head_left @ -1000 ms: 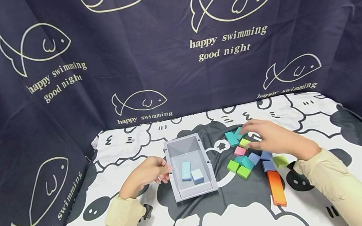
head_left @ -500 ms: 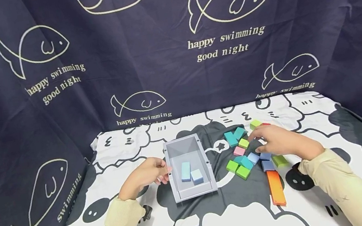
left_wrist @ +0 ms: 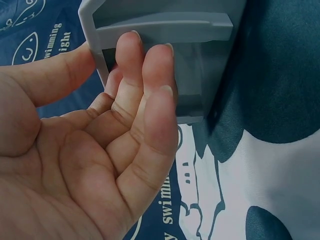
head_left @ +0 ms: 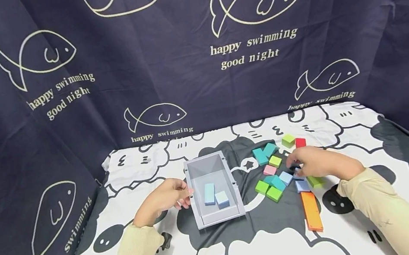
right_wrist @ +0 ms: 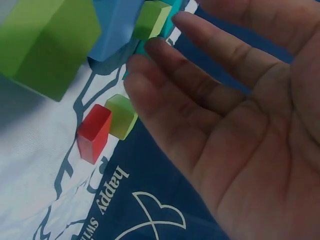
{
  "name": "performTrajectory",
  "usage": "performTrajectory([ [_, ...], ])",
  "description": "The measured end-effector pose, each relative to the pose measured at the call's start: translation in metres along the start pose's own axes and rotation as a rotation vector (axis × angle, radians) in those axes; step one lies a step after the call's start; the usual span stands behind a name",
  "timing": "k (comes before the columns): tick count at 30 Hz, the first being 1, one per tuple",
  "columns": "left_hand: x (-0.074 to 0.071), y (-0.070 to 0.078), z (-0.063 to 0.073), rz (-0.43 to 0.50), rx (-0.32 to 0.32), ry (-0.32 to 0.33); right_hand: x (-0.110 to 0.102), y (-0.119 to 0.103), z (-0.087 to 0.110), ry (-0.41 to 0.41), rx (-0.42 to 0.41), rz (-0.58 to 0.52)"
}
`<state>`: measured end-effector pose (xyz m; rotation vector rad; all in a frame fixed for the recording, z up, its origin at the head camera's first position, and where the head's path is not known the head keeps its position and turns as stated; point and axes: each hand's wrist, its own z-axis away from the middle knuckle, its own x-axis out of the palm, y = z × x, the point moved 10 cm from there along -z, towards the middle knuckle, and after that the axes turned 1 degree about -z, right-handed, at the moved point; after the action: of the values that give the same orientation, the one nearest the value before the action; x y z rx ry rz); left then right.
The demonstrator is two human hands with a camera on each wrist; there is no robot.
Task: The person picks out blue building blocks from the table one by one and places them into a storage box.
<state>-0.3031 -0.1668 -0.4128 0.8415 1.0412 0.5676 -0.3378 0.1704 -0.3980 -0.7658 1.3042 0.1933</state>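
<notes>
My left hand holds the left rim of a grey plastic bin, its thumb at the edge and its fingers bent under the ledge. Inside the bin lie a longer light blue block and a shorter pale blue one. Over the right side of the scattered blocks hovers my right hand, fingers spread and loosely bent. Its fingertips are close above a blue block, partly hidden by them. In the right wrist view the palm shows nothing held.
Around the right hand lie teal blocks, a pink block, green blocks, a red block and a long orange block. A patterned cloth covers the table; a dark fish-print curtain stands behind it.
My right hand has moved from the teal blocks rightward and nearer, over the blue ones. The red block and a lime block behind it have come into sight. The left hand stays put.
</notes>
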Motion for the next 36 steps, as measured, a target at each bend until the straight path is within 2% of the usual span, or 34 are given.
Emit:
performTrajectory([
  [11,0.000,-0.001,0.000,0.009,0.000,-0.004,0.009,0.005,0.000,-0.020,-0.011,-0.002],
  [19,0.000,-0.001,-0.001,0.002,0.003,-0.005,0.015,0.009,-0.002,-0.064,0.047,0.000],
  [36,0.001,0.002,0.001,0.004,0.018,-0.014,0.016,0.010,-0.003,-0.044,0.040,0.030],
])
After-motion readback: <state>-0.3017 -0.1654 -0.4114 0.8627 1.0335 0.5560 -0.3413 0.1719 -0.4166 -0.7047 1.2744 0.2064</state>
